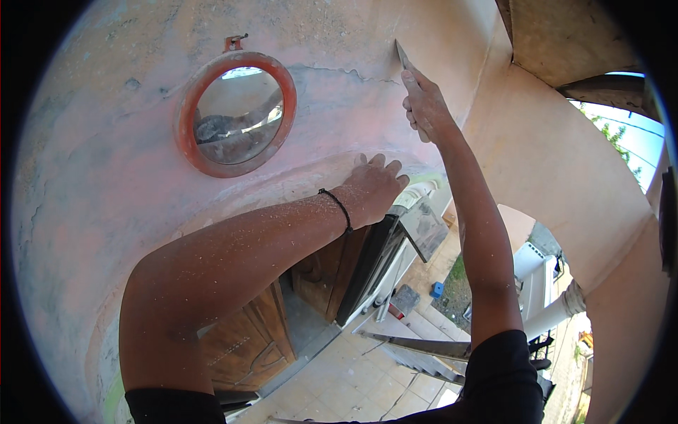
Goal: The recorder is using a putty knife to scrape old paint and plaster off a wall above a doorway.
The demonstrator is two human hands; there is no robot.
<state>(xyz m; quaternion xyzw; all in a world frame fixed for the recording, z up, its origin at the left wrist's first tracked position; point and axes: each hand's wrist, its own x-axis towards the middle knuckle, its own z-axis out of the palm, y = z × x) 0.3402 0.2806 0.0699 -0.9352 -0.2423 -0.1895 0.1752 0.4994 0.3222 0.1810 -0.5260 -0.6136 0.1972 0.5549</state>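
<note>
My right hand (pixel 427 107) is raised and closed round the handle of a putty knife (pixel 402 54). The thin pointed-looking blade meets the plaster wall (pixel 339 116) near the right end of a long crack (pixel 332 70). Lower and to the left, my left hand (pixel 373 189) rests on the curved ledge (pixel 282 186) above the doorway, fingers spread and nothing seen in them. A dark cord bracelet is round that wrist, and pale dust speckles the arm. To the left of both hands, a round mirror-like pane (pixel 239 116) sits in a red frame (pixel 185 134) on the wall.
Below stand carved wooden doors (pixel 251 336) and a grey flat board (pixel 425 227) by the ledge's end. Far down are floor tiles (pixel 339 396), steps (pixel 424 318), a blue object (pixel 437 290) and a dark metal beam (pixel 424 346). Plastered arches (pixel 558 148) rise at the right.
</note>
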